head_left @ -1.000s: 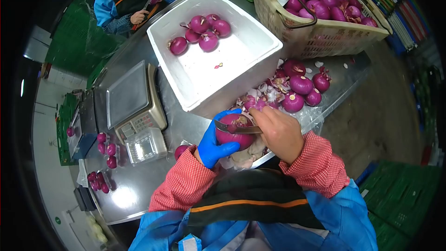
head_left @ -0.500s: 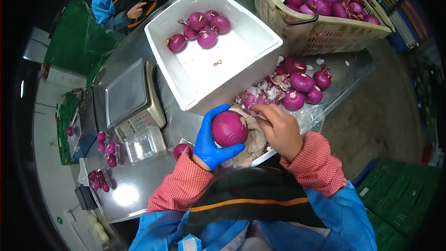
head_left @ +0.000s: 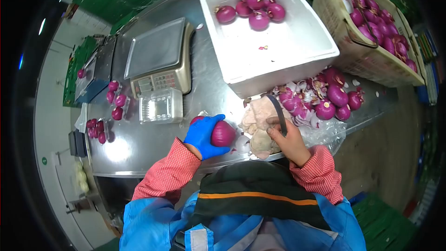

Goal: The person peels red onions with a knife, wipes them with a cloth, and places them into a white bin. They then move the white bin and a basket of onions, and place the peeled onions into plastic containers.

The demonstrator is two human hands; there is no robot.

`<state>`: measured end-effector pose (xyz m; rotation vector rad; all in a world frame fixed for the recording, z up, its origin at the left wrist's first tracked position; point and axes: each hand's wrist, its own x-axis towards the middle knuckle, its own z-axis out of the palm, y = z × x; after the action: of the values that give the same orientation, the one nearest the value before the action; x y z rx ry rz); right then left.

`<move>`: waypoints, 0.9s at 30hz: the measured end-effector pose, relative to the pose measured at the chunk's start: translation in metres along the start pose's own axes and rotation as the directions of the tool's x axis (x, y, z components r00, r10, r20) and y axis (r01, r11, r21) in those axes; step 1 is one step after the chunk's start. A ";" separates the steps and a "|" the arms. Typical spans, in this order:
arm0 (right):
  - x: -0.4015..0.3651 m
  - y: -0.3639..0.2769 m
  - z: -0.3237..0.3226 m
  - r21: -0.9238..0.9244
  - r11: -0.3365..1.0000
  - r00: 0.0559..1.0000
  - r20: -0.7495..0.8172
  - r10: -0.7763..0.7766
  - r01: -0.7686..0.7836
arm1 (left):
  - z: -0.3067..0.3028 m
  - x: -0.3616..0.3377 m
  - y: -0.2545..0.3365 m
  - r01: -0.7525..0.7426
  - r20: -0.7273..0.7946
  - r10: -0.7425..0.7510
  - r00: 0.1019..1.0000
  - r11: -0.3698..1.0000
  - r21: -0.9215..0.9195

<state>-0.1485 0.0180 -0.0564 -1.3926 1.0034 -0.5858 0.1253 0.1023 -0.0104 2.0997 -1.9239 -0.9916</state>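
My left hand, in a blue glove, is wrapped round a red onion low over the steel table's front edge. Part of another onion shows just behind the glove. My bare right hand is closed on a dark, narrow, slightly curved knife, which points away from me. Under and beside the knife lies a crumpled beige cloth. A white piece of onion skin sits between the left hand's onion and the cloth.
A white foam box with several onions stands ahead; right of it is a crate full of onions. Loose onions and peelings lie before them. Left are a scale, a clear plastic tray and packed onions.
My view has turned, so the box and crate appear further right. My left hand has lowered the onion towards the table. My right hand has moved off the onion, and the knife now shows in it.
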 end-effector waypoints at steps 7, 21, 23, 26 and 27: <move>0.008 -0.008 0.025 -0.128 0.991 0.995 0.095 -0.011 0.024 | 0.023 -0.017 -0.048 0.056 0.029 -0.080 0.996 0.870 0.489; 0.025 0.006 0.079 -0.162 0.987 0.965 0.255 0.064 -0.022 | 0.060 -0.127 -0.183 0.187 -0.135 -0.136 0.982 0.831 0.524; 0.030 0.005 0.093 -0.162 0.985 0.953 0.302 -0.011 0.063 | 0.050 -0.151 -0.202 0.334 -0.206 -0.266 0.942 0.814 0.475; 0.036 -0.006 0.118 -0.235 0.971 0.929 0.369 0.042 0.050 | 0.051 -0.170 -0.265 0.568 -0.429 -0.453 0.782 0.801 0.189; 0.038 -0.011 0.127 -0.254 0.966 0.920 0.388 0.056 0.048 | 0.049 -0.169 -0.289 0.623 -0.521 -0.495 0.695 0.777 0.093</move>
<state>-0.0200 0.0514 -0.0681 -1.6579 0.7722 -0.1569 0.3473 0.3278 -0.1314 2.8439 -1.2271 -0.2063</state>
